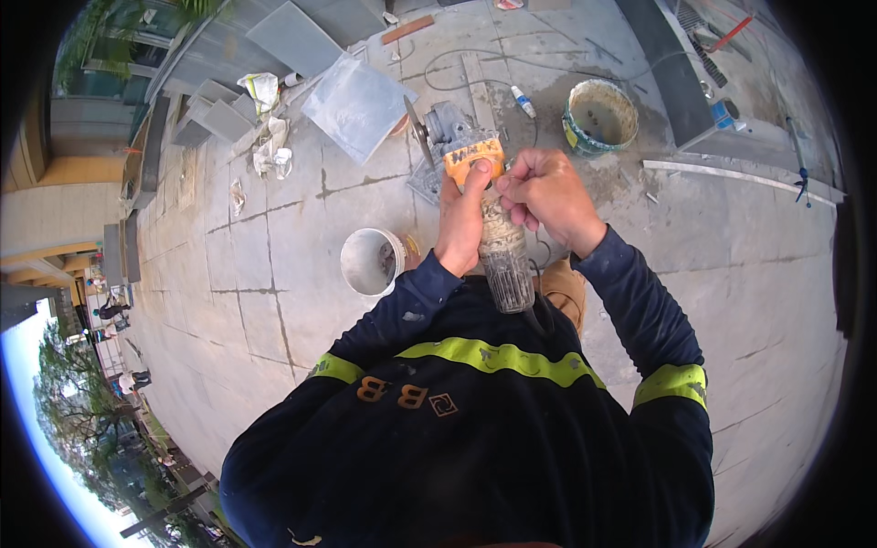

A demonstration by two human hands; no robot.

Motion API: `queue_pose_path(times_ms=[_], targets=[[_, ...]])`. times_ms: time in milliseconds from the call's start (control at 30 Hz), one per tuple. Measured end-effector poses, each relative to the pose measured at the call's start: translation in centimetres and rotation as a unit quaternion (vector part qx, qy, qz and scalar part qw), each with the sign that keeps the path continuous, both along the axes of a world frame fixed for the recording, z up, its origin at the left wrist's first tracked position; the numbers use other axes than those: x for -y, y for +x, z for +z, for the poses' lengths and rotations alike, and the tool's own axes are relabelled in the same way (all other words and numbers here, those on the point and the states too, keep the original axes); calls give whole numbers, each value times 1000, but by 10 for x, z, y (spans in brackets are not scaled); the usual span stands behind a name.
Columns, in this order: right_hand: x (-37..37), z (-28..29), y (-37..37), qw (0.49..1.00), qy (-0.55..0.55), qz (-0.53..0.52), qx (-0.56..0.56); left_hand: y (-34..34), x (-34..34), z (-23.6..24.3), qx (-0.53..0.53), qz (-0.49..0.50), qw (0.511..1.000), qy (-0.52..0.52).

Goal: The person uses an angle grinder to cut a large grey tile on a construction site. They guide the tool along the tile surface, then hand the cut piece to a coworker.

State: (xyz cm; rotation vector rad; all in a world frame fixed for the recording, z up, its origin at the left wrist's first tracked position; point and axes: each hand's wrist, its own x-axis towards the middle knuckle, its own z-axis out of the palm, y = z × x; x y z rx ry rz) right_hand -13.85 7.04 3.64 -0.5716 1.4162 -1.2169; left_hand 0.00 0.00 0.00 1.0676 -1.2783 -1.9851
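An angle grinder (504, 233), yellow-orange at the gear-head end and caked with grey dust along its body, is upright in front of my chest. Its thin cutting disc (417, 131) stands edge-on at the left of the metal head. My left hand (463, 219) is wrapped round the grinder from the left, thumb over the yellow part. Against the right side of the tool, my right hand (554, 201) is closed in a pinch. Whatever its fingertips hold, if anything, is too small to make out. A dark cord hangs from the tool's lower end.
A white bucket (367, 262) stands left of my hands, and a mortar-smeared bucket (600, 117) far right. A large grey tile (358, 108) lies ahead on the paving. A cable with a blue-and-white connector (523, 101) trails beyond the grinder. Tile offcuts (216, 114) stand far left.
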Motion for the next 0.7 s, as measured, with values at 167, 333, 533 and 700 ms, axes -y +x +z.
queue_pose_path(times_ms=[167,333,533,700], targets=[[6,-4,-13,986,-37,99,-125,-5,1,1,-47,15,995,83],[-20,-92,8,984,-113,78,-109,2,-5,-19,-65,63,993,75],[-8,-73,36,973,-125,60,185,8,-6,-17,46,51,998,11],[11,-71,49,960,-60,76,263,84,0,-47,181,-51,946,-264]])
